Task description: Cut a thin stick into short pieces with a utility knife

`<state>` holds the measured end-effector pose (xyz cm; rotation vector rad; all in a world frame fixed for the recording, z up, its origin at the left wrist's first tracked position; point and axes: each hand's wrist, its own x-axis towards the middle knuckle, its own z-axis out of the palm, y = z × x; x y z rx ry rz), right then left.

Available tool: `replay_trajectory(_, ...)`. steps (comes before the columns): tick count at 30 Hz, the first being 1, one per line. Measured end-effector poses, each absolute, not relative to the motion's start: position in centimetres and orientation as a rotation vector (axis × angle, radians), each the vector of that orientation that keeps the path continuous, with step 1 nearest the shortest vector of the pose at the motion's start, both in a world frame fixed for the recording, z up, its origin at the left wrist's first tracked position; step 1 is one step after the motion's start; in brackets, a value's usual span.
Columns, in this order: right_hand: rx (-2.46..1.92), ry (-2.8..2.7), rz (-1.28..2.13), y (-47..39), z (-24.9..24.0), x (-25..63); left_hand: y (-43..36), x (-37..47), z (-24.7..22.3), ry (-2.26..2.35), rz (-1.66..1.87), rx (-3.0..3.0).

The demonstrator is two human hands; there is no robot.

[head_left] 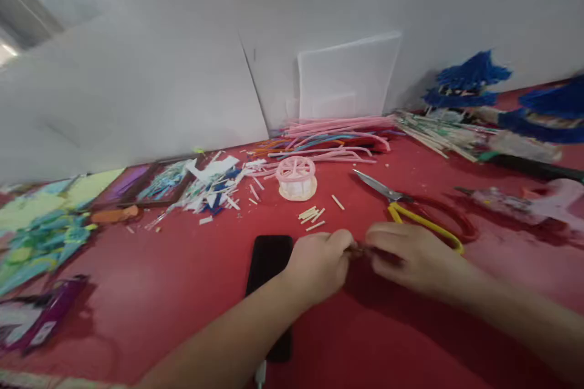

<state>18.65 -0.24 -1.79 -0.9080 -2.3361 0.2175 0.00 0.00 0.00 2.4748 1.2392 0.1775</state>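
Observation:
My left hand (322, 264) is closed in a pinch beside the black phone (269, 261). Opposite it, my right hand (401, 255) also has its fingers pressed together. Between the fingertips of both hands is a small, thin brownish piece (359, 250), blurred and mostly hidden. Several short pale sticks (309, 214) lie just beyond my left hand. Behind them stands a small round piece with a pink wheel-shaped top (295, 169) and a white body. Scissors with red and yellow handles (424, 219) lie beyond my right hand, blades pointing away to the left.
Pink and coloured stems (333, 127) are piled along the white boards (173, 73). White and blue scraps (216, 185) lie left of centre. A purple tool (52, 313) is at the far left. Blue-roofed models (472, 76) and a pink glue gun (559, 206) are at the right.

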Motion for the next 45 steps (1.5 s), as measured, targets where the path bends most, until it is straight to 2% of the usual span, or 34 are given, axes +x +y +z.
replay_trajectory(8,-1.046,-2.156,0.24,1.0,-0.5,18.2,-0.3,0.5,-0.2,1.246,0.38,2.459)
replay_trajectory(17,-1.017,-1.725,0.038,6.9,8.0,11.8,0.1,0.1,-1.0,1.174,0.626,2.439)
replay_trajectory(19,-0.932,-1.86,0.034,8.5,8.3,9.7,0.2,0.1,-1.2,1.19,0.634,2.465)
replay_trajectory(26,-0.767,-2.196,0.07,9.9,3.2,7.2,0.3,-0.2,-0.9,1.253,0.578,2.698)
replay_trajectory(38,-1.034,-2.045,0.016,4.4,-1.0,20.5,1.6,-1.3,-1.8,1.779,0.486,2.709)
replay_trajectory(45,-1.112,-2.03,0.032,4.3,-2.6,20.9,1.8,-1.2,-1.6,1.74,0.372,2.599)
